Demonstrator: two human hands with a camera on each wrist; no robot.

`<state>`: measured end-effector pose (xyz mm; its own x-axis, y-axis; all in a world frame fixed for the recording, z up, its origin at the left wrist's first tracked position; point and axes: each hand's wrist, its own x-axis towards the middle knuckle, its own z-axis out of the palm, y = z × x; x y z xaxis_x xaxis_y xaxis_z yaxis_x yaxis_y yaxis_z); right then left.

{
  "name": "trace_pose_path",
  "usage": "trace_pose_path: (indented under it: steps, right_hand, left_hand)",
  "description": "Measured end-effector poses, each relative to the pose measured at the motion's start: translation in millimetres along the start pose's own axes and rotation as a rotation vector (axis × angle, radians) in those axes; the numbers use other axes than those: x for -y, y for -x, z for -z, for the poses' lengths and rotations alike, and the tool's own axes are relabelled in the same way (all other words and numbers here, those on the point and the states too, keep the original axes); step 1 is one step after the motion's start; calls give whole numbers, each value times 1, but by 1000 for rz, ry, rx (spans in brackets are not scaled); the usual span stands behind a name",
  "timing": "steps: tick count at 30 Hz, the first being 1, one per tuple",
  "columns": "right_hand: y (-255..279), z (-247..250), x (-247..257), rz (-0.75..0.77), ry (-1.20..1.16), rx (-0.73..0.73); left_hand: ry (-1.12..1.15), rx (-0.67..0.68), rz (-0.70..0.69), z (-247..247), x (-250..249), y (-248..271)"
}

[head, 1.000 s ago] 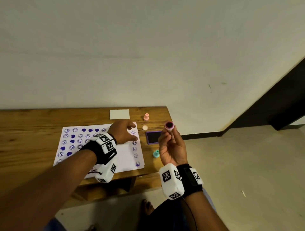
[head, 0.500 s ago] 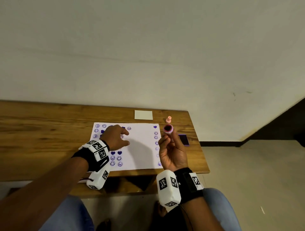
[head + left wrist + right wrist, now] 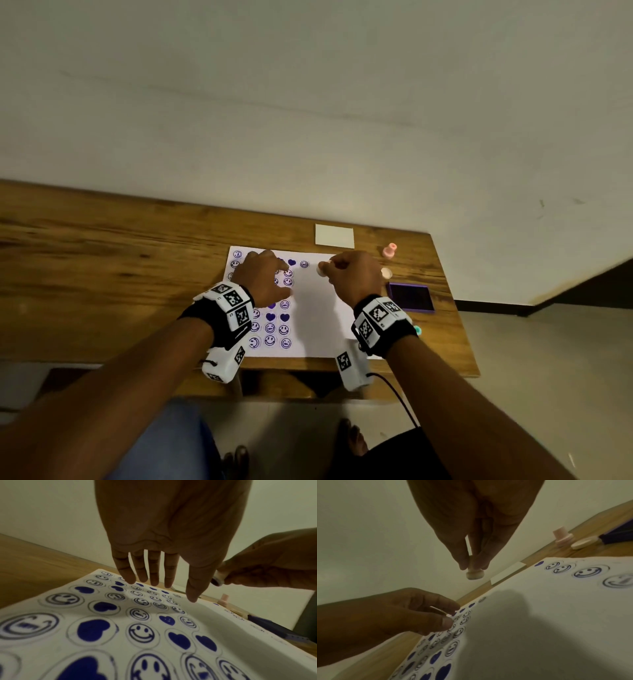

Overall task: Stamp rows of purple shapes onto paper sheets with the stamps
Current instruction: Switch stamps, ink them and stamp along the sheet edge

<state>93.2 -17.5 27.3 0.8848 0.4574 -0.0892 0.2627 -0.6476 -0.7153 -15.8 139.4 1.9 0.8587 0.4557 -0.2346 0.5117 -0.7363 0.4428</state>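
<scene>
A white paper sheet (image 3: 315, 318) lies on the wooden table (image 3: 102, 274), its left part covered with purple smileys and hearts (image 3: 93, 629). My left hand (image 3: 263, 277) rests on the sheet with straight spread fingers (image 3: 154, 572), holding nothing. My right hand (image 3: 349, 274) pinches a small pale stamp (image 3: 322, 269) by its stem, face down over the blank upper middle of the sheet. The right wrist view shows the stamp (image 3: 474, 574) hanging clear of the paper (image 3: 556, 615). The purple ink pad (image 3: 411, 297) lies open to the right of the sheet.
A pink stamp (image 3: 389, 250) stands upright near the far right corner, a pale round cap (image 3: 386, 273) beside it. A teal stamp (image 3: 417, 330) peeks out behind my right wrist. A small white card (image 3: 334, 235) lies beyond the sheet. The table's right edge is close to the ink pad.
My right hand has turned the stamp from face up to face down and carried it forward over the sheet. The head view has shifted; the left hand stays on the paper.
</scene>
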Motion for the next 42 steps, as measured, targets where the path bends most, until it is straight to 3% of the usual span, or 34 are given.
trace_pose_path:
  steps: [9, 42]
  right_hand:
    - [-35, -7, 5, -11, 179, 24]
    - [-55, -27, 7, -13, 306, 60]
  left_hand:
    - [-212, 72, -2, -10, -23, -21]
    - [-157, 150, 98, 4, -38, -26]
